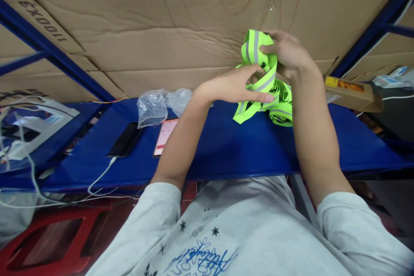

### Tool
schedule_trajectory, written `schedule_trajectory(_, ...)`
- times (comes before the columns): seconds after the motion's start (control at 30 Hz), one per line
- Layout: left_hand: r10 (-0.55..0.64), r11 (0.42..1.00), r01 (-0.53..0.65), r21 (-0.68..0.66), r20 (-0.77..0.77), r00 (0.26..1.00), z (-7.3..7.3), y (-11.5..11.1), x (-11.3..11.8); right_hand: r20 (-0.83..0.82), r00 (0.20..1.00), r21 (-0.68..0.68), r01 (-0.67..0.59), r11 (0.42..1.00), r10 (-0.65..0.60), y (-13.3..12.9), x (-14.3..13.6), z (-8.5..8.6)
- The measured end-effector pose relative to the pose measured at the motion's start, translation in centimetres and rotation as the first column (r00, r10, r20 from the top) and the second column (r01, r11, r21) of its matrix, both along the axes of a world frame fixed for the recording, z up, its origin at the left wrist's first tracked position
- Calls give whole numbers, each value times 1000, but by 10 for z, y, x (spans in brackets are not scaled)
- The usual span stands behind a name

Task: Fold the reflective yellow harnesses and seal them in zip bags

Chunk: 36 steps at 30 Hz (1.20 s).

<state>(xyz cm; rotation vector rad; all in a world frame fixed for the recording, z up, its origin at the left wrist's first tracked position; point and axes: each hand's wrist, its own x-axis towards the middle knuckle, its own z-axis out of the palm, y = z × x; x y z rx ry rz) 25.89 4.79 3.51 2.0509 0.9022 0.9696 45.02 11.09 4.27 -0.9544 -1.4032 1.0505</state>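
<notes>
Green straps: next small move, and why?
I'd probably have the left hand gather the loose strap end: it pokes out below that hand, while the right hand holds the raised bundle above another roll on the blue table. Which bundle the end belongs to is unclear.

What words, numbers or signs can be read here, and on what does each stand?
"1100X380": upside down, on the upper-left cardboard.
Far-left cardboard: dark lettering, partly hidden, unreadable.
Lit phone: figures too small to read surely.
Shirt: blue script, too distorted to read.
Yellow-labelled box: too blurred.
White box at left: any print too blurred.
</notes>
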Motion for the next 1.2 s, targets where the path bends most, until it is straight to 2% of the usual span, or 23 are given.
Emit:
schedule_trajectory(0.17, 200, 966, -201, 161, 26, 980, -35, 34, 23, 182, 980, -18, 87, 996, -82, 15, -11, -16)
schedule_trajectory(0.23, 252, 955, -263, 141, 91, 963, -44, 51, 24, 270, 961, 7, 58, 998, -58, 11, -10, -16)
schedule_trajectory(0.3, 260, 959, -275, 62, 185, 948, -48, 67, 20, 342, 940, 49, -30, 998, 11, 1, -5, -12)
schedule_trajectory(0.37, 276, 961, -269, -65, 305, 911, -49, 79, 14, 441, 894, 82, -127, 989, 78, -10, 1, -7)
schedule_trajectory(0.43, 312, 947, -241, -213, 423, 851, -47, 84, 8, 584, 803, 85, -209, 974, 122, -19, 6, -3)
schedule_trajectory(0.5, 324, 930, -170, -327, 506, 799, -43, 84, 3, 691, 710, 89, -274, 958, 139, -23, 7, -1)
schedule_trajectory(0.53, 314, 924, -123, -361, 538, 783, -41, 83, 1, 709, 693, 104, -286, 953, 131, -23, 6, -1)
schedule_trajectory(0.63, 271, 913, -7, -407, 596, 756, -33, 80, -6, 651, 757, 180, -222, 958, 53, -22, 3, -1)
schedule_trajectory(0.7, 268, 907, 14, -420, 604, 751, -28, 77, -10, 624, 782, 192, -175, 966, 18, -22, 2, 0)
schedule_trajectory(0.77, 270, 907, 12, -421, 602, 751, -24, 75, -12, 640, 768, 195, -172, 966, 8, -24, 1, 1)
schedule_trajectory(0.87, 216, 925, 37, -379, 602, 769, -21, 71, -10, 680, 733, 230, -212, 950, -1, -26, 0, 2)
schedule_trajectory(0.93, 180, 936, 34, -349, 561, 808, -20, 69, -12, 710, 704, 240, -234, 942, -6, -27, 1, 3)
schedule_trajectory(1.0, 229, 950, -95, -299, 457, 859, -18, 68, -20, 723, 691, 242, -214, 946, -28, -28, 4, 5)
schedule_trajectory(1.07, 376, 926, -346, -148, 333, 865, -15, 65, -34, 722, 688, 247, -158, 956, -73, -30, 8, 8)
schedule_trajectory(1.13, 496, 840, -536, 89, 278, 823, -10, 60, -49, 722, 682, 255, -114, 960, -111, -33, 10, 10)
schedule_trajectory(1.17, 493, 808, -548, 215, 262, 830, -6, 56, -54, 724, 680, 254, -110, 961, -113, -35, 11, 11)
schedule_trajectory(1.2, 443, 800, -497, 336, 227, 867, -2, 50, -57, 724, 680, 253, -114, 961, -111, -37, 10, 12)
